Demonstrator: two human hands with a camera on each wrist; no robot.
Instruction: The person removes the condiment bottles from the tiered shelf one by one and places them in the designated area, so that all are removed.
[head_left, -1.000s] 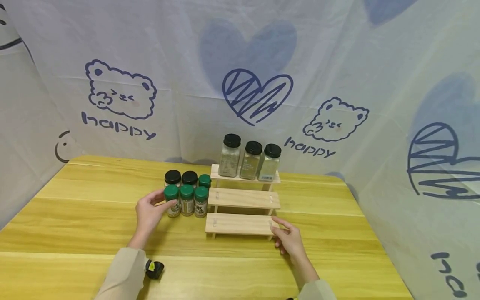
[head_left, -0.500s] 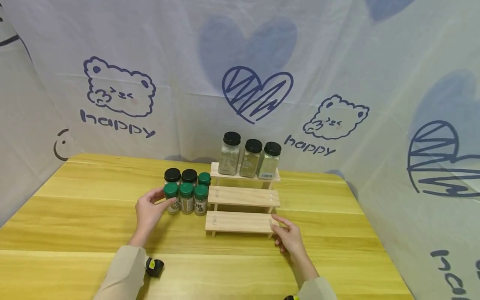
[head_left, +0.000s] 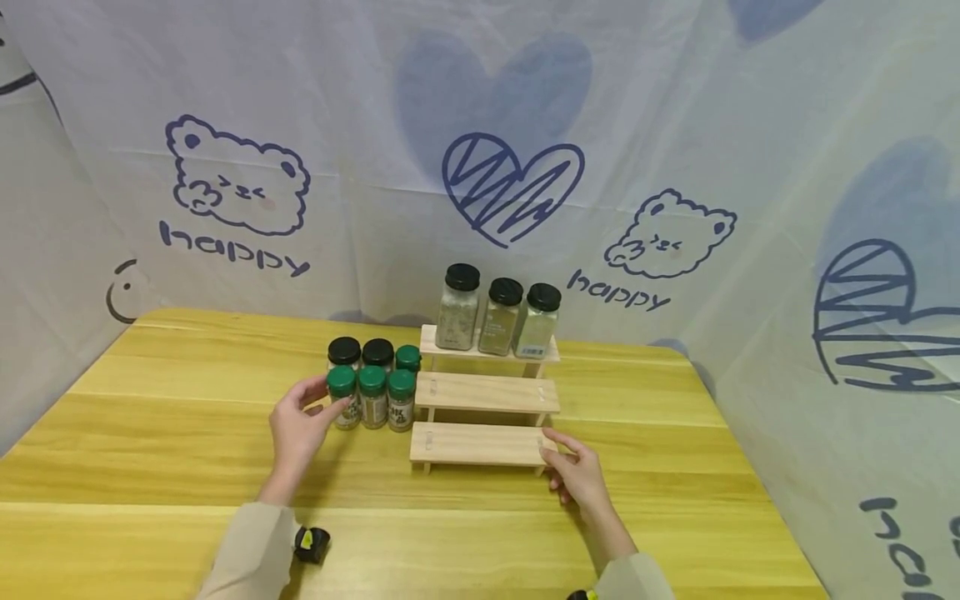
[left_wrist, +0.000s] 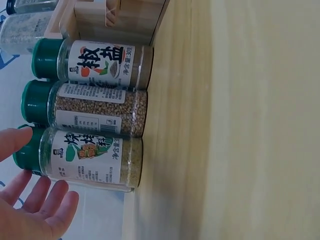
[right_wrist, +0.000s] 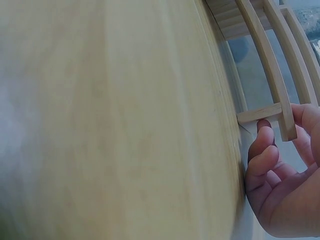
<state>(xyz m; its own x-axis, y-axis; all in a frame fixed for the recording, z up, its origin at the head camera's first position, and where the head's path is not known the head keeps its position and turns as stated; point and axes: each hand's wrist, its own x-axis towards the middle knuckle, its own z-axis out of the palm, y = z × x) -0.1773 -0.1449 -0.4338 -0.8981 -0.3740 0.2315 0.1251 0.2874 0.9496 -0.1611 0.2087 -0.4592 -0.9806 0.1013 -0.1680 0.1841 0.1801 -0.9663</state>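
Observation:
My left hand [head_left: 300, 421] pinches the green cap of the leftmost front spice jar [head_left: 344, 408], thumb on one side and forefinger on the other. In the left wrist view this jar [left_wrist: 90, 157] stands upright beside a seed-filled jar [left_wrist: 100, 110] and a third green-capped jar [left_wrist: 100, 62]. My right hand [head_left: 581, 477] grips the right end of the lowest step of a three-step wooden rack [head_left: 480, 444]. The right wrist view shows its thumb and fingers around the step's end, by the short leg [right_wrist: 260, 114].
Three tall black-capped jars [head_left: 497, 321] stand on the rack's top step. Behind the green-capped front row are two black-capped jars [head_left: 344, 350] and a green-capped one [head_left: 408, 358]. A printed cloth [head_left: 360, 167] hangs behind the wooden table [head_left: 420, 533].
Both hands keep their places on the jar and the rack. The left sleeve has shifted slightly; the head view has tilted a little.

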